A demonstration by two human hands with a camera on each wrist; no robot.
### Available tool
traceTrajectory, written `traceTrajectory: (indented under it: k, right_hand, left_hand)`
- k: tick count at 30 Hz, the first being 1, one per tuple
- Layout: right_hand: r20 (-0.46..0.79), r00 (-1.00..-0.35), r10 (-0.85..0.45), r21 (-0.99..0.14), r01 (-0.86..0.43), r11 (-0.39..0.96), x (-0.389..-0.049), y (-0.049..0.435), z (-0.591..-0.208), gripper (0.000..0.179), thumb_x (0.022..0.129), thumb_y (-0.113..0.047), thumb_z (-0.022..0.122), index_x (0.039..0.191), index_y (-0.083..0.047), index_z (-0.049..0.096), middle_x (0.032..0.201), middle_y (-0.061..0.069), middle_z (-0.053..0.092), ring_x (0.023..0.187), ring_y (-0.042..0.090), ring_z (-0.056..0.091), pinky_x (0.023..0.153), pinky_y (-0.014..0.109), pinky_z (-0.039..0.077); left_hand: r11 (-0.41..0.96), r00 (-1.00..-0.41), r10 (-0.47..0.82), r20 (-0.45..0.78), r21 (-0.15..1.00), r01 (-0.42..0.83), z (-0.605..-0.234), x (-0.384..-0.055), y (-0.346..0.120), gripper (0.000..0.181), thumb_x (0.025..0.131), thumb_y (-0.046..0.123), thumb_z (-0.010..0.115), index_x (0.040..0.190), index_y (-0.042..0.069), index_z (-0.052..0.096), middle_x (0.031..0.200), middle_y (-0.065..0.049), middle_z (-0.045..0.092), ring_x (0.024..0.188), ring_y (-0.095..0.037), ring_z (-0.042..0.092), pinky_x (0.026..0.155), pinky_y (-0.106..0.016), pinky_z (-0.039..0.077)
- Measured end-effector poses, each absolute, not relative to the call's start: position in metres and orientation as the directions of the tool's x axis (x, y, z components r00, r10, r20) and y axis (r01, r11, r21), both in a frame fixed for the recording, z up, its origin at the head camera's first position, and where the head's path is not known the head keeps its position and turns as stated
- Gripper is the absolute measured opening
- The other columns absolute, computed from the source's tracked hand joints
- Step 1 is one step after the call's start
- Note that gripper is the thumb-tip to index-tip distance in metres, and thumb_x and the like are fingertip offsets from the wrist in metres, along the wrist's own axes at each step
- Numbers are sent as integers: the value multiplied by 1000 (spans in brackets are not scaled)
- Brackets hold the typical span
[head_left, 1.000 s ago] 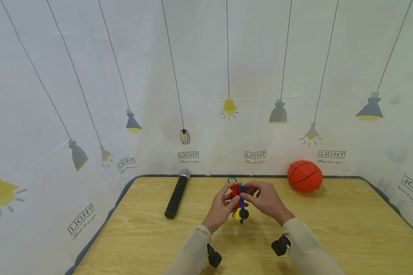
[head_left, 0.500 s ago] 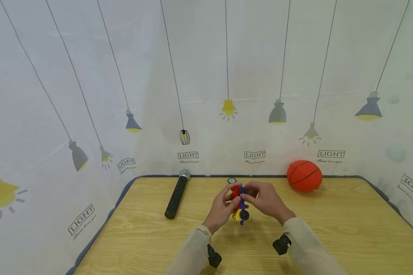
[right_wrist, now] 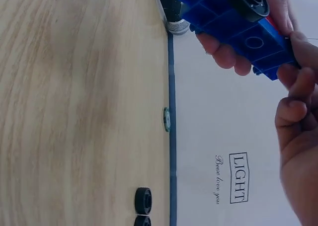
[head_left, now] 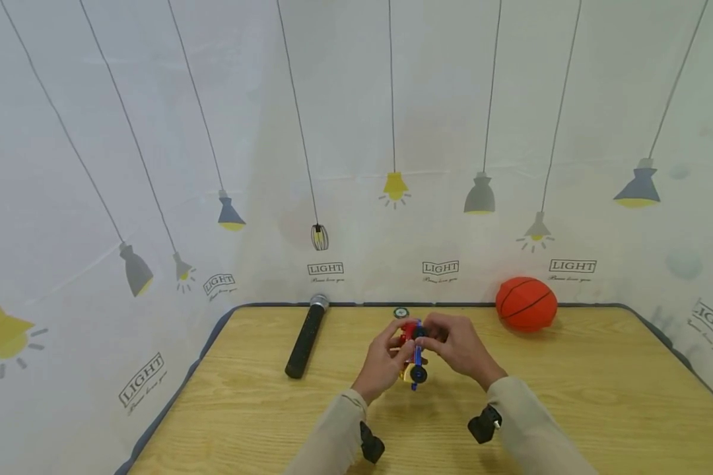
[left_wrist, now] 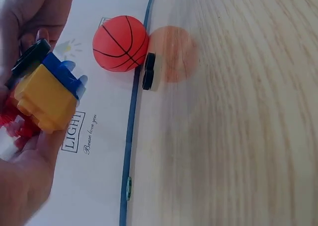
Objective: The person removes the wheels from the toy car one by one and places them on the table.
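A toy block car point(head_left: 418, 357) is held above the table between both hands. Its blue base point(right_wrist: 231, 32) faces the right wrist camera, with a black wheel point(right_wrist: 248, 1) fitted at the near end. Red blocks point(head_left: 408, 331) and a yellow block point(left_wrist: 45, 98) sit on the base. My left hand point(head_left: 383, 361) grips the car from the left, its fingers around the red part. At the car's far end, my right hand point(head_left: 465, 348) pinches a black wheel point(head_left: 419, 332) with thumb and fingers, which partly cover it.
Two loose black wheels point(left_wrist: 149, 71) stand near the table's back edge, close to an orange-red basketball point(head_left: 526, 304). A small round green-rimmed disc point(head_left: 401, 313) lies at the back middle. To the left lies a black microphone point(head_left: 306, 336) on the wooden table point(head_left: 243, 409).
The car has tilted slightly in my hands, and its near end has shifted a little left and down. Both hands keep nearly the same place and grip.
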State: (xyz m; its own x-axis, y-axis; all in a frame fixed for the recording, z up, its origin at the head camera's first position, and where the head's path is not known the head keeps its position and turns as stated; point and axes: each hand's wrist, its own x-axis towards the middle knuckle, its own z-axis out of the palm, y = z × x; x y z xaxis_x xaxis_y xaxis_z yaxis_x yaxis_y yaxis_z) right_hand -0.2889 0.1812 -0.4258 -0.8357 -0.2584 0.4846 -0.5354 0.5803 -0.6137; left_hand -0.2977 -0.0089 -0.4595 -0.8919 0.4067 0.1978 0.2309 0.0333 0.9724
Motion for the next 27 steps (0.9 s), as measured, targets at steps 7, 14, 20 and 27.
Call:
traceTrajectory:
  k: [7, 14, 20, 27]
  right_hand:
    - [364, -893, -266, -722, -451, 524, -292, 188, -433, 6, 94, -16, 70, 92, -13, 66, 74, 3, 67, 57, 8, 58, 51, 23, 51]
    - [311, -906, -288, -762, -418, 494, -292, 192, -433, 16, 98, -24, 65, 98, -9, 70, 78, 5, 69, 62, 10, 61, 57, 26, 54]
    - [277, -917, -286, -787, -388, 480, -291, 195, -433, 22, 102, -26, 59, 97, -6, 69, 76, 6, 67, 61, 11, 60, 54, 25, 51]
    - [215, -939, -268, -845, -316, 432, -291, 200, -434, 23, 104, -22, 54, 98, -5, 69, 77, 10, 69, 62, 16, 61, 53, 26, 50]
  left_hand:
    - [66, -908, 395, 142, 981, 182, -464, -296, -13, 36, 105, 22, 52, 141, 29, 51, 128, -27, 64, 91, -27, 76, 75, -35, 63]
    - [45, -911, 385, 148, 983, 178, -456, -298, -9, 38, 104, 25, 54, 141, 34, 50, 130, -17, 66, 96, -29, 76, 78, -36, 63]
    - [46, -916, 376, 144, 984, 173, -454, -298, -8, 39, 104, 24, 55, 141, 35, 51, 133, -17, 64, 96, -30, 76, 77, -35, 62]
    - [49, -920, 371, 129, 986, 158, -456, -296, -9, 39, 104, 24, 55, 141, 36, 51, 132, -19, 64, 96, -30, 76, 76, -35, 62]
